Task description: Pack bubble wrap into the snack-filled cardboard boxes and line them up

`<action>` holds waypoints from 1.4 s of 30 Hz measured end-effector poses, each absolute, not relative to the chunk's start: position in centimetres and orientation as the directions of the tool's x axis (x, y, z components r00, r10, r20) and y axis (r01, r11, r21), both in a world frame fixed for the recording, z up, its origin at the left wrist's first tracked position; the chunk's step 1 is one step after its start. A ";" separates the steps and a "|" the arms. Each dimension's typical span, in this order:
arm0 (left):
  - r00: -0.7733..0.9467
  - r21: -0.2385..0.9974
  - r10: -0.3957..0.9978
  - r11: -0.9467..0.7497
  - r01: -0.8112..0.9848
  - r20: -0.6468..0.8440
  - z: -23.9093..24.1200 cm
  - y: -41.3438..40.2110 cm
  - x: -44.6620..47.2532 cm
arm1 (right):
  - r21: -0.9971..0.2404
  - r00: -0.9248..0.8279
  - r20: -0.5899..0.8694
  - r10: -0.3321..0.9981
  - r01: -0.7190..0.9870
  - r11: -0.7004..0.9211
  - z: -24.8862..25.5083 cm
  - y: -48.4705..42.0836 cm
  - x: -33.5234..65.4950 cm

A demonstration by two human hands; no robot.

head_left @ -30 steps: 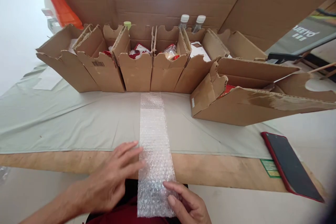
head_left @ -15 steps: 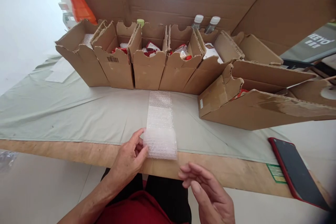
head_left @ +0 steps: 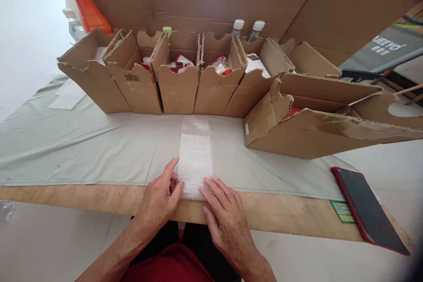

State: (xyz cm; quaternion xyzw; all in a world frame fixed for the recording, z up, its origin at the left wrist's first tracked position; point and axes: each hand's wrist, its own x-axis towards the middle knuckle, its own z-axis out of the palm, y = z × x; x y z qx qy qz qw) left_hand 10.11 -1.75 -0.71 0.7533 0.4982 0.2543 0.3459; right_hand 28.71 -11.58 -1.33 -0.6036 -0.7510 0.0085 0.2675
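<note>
A strip of bubble wrap [head_left: 195, 150] lies flat on the cloth, its near end close to the table's front edge. At its left edge is my left hand [head_left: 161, 194], thumb and index finger apart and their tips touching the wrap's side; the other fingers curl underneath, partly hidden. My right hand [head_left: 228, 213] rests with outstretched fingers on the near right corner of the wrap, its thumb over the wooden edge. Neither hand is closed around anything.
Open cardboard boxes [head_left: 176, 92] stand in a row behind the wrap, several with packets inside. A larger cardboard box [head_left: 297, 136] angles in at right. A red-cased phone [head_left: 370, 211] lies at the right front. Bottles [head_left: 256, 31] stand behind the boxes.
My right hand has come in from the lower right and now lies on the wrap's near right corner. My left hand stays at the left edge. The view has shifted slightly.
</note>
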 end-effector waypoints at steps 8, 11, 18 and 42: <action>0.563 0.544 0.733 -0.671 0.503 0.382 0.0 -3.3 8.4 | -0.374 -0.130 0.450 0.883 0.871 0.319 -0.8 -10.0 29.3; 0.580 0.584 0.711 -0.683 0.438 0.397 0.0 -3.3 8.7 | -0.451 -0.085 0.465 0.881 0.834 0.318 -0.1 -9.3 29.4; 0.411 0.740 0.870 -0.463 0.488 0.273 -0.2 -2.3 9.6 | -0.508 0.088 0.553 0.829 0.824 0.251 0.8 -9.7 29.7; 0.523 0.612 0.781 -0.607 0.507 0.341 -1.2 -0.4 10.2 | -0.410 -0.095 0.470 0.878 0.857 0.312 0.2 -9.1 30.8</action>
